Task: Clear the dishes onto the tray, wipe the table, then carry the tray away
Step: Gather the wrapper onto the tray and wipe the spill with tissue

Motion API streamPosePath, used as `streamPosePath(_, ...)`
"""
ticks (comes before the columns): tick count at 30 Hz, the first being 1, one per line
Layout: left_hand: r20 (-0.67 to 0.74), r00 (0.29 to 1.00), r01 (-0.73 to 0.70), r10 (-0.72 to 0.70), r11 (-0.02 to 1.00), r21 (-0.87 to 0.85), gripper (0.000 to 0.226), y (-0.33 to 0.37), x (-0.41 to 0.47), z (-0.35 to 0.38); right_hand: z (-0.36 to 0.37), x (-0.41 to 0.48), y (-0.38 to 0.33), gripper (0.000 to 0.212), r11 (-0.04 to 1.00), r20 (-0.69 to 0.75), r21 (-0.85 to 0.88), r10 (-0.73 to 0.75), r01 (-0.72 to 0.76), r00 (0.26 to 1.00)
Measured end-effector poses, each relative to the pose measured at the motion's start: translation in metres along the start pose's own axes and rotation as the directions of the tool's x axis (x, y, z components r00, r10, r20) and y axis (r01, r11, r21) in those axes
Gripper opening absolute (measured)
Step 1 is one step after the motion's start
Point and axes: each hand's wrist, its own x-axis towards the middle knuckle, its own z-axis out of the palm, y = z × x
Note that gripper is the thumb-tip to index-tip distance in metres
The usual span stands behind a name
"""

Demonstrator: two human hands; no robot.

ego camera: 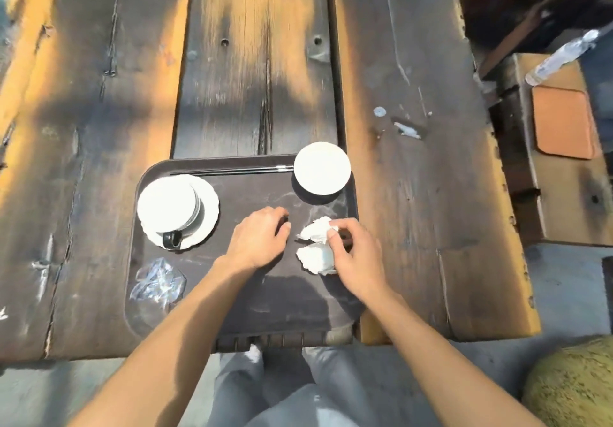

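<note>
A dark brown tray (252, 297) lies on the worn wooden table (414, 194) at its near edge. On the tray's left stands a white scalloped plate (209, 209) with a white bowl (167, 202) and a small black cup (171, 239) on it. A second white bowl (322, 167) sits at the far right corner, black chopsticks (232, 170) along the far rim. Crumpled clear plastic (157, 282) lies near left. My right hand (353, 250) pinches a crumpled white napkin (316, 244) on the tray. My left hand (260, 237) rests palm down beside it, fingers curled.
White smears and scraps (406, 128) mark the table to the right of the tray. A wooden bench (560, 194) with an orange pad (564, 123) and a plastic bottle (564, 55) stands on the right. A mossy round object (574, 383) is at the lower right.
</note>
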Motion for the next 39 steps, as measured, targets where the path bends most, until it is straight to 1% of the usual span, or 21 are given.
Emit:
streamPosePath(2, -0.028, 1.0, 0.011, -0.012, 1.0, -0.025, 0.028, 0.005, 0.002, 0.0, -0.017, 0.003, -0.004, 0.006, 0.985, 0.05, 0.139, 0.096, -0.102, 0.994)
streamPosePath(4, -0.107, 0.994, 0.025, -0.03, 0.998, -0.05, 0.029, 0.007, 0.004, -0.006, -0.029, 0.009, -0.005, 0.004, 0.956, 0.049, 0.241, 0.161, -0.169, 0.986)
streamPosePath(8, -0.296, 0.955, 0.0, -0.018, 0.998, -0.06, 0.029, 0.012, 0.022, -0.036, -0.049, 0.03, -0.009, 0.011, 0.886, 0.028, 0.404, 0.238, -0.229, 0.971)
streamPosePath(11, -0.364, 0.93, -0.067, 0.048, 0.997, -0.041, 0.03, 0.025, 0.043, -0.063, -0.062, 0.049, -0.016, 0.005, 0.786, 0.035, 0.558, 0.295, -0.264, 0.955)
streamPosePath(13, -0.383, 0.919, -0.112, 0.096, 0.994, -0.019, 0.031, 0.04, 0.057, -0.076, -0.067, 0.06, -0.021, 0.005, 0.756, 0.044, 0.596, 0.306, -0.271, 0.951)
streamPosePath(15, -0.374, 0.913, -0.166, 0.16, 0.986, 0.017, 0.032, 0.055, 0.07, -0.082, -0.069, 0.069, -0.023, 0.006, 0.766, 0.018, 0.591, 0.301, -0.253, 0.953)
streamPosePath(17, -0.338, 0.914, -0.218, 0.225, 0.974, 0.06, 0.034, 0.07, 0.085, -0.085, -0.074, 0.08, -0.027, 0.011, 0.749, -0.011, 0.623, 0.297, -0.226, 0.955)
streamPosePath(19, -0.294, 0.916, -0.256, 0.274, 0.962, 0.1, 0.034, 0.085, 0.101, -0.085, -0.082, 0.092, -0.028, 0.017, 0.71, -0.029, 0.671, 0.313, -0.213, 0.949)
streamPosePath(22, -0.208, 0.933, -0.268, 0.294, 0.952, 0.145, 0.033, 0.106, 0.128, -0.084, -0.105, 0.118, -0.026, 0.018, 0.611, -0.009, 0.762, 0.341, -0.214, 0.94)
streamPosePath(24, -0.146, 0.949, -0.254, 0.279, 0.952, 0.169, 0.032, 0.118, 0.146, -0.081, -0.121, 0.134, -0.021, 0.038, 0.59, -0.007, 0.786, 0.307, -0.185, 0.952)
streamPosePath(26, -0.086, 0.961, -0.241, 0.263, 0.948, 0.208, 0.032, 0.129, 0.167, -0.075, -0.136, 0.149, -0.012, 0.05, 0.647, -0.062, 0.748, 0.289, -0.148, 0.955)
streamPosePath(27, -0.052, 0.966, -0.234, 0.253, 0.944, 0.231, 0.033, 0.133, 0.179, -0.071, -0.142, 0.158, -0.006, 0.05, 0.682, -0.096, 0.719, 0.289, -0.134, 0.953)
streamPosePath(29, -0.001, 0.976, -0.21, 0.219, 0.939, 0.273, 0.036, 0.138, 0.201, -0.06, -0.15, 0.175, 0.006, 0.039, 0.749, -0.154, 0.652, 0.281, -0.117, 0.947)
streamPosePath(31, 0.032, 0.984, -0.177, 0.175, 0.944, 0.28, 0.042, 0.14, 0.225, -0.048, -0.155, 0.194, 0.024, 0.024, 0.83, -0.187, 0.549, 0.237, -0.098, 0.953)
streamPosePath(32, 0.065, 0.988, -0.155, 0.142, 0.949, 0.276, 0.048, 0.141, 0.236, -0.042, -0.156, 0.204, 0.034, 0.019, 0.871, -0.201, 0.484, 0.206, -0.086, 0.958)
streamPosePath(33, 0.115, 0.988, -0.133, 0.105, 0.954, 0.27, 0.059, 0.142, 0.244, -0.037, -0.156, 0.212, 0.044, 0.015, 0.923, -0.227, 0.375, 0.181, -0.085, 0.957)
streamPosePath(34, 0.175, 0.982, -0.11, 0.065, 0.959, 0.26, 0.075, 0.144, 0.251, -0.033, -0.157, 0.222, 0.057, 0.012, 0.97, -0.265, 0.219, 0.159, -0.101, 0.951)
streamPosePath(35, 0.228, 0.973, -0.081, 0.023, 0.965, 0.249, 0.092, 0.146, 0.256, -0.029, -0.158, 0.229, 0.067, 0.014, 0.988, -0.302, 0.061, 0.15, -0.138, 0.941)
streamPosePath(36, 0.265, 0.964, -0.054, -0.012, 0.969, 0.242, 0.108, 0.146, 0.26, -0.026, -0.159, 0.234, 0.077, 0.019, 0.981, -0.335, -0.049, 0.162, -0.188, 0.928)
streamPosePath(38, 0.294, 0.955, -0.031, -0.039, 0.973, 0.229, 0.127, 0.147, 0.265, -0.023, -0.16, 0.24, 0.091, 0.034, 0.963, -0.365, -0.111, 0.192, -0.247, 0.911)
streamPosePath(39, 0.296, 0.954, -0.029, -0.04, 0.974, 0.227, 0.131, 0.146, 0.267, -0.021, -0.16, 0.242, 0.098, 0.038, 0.964, -0.392, -0.132, 0.164, -0.231, 0.905)
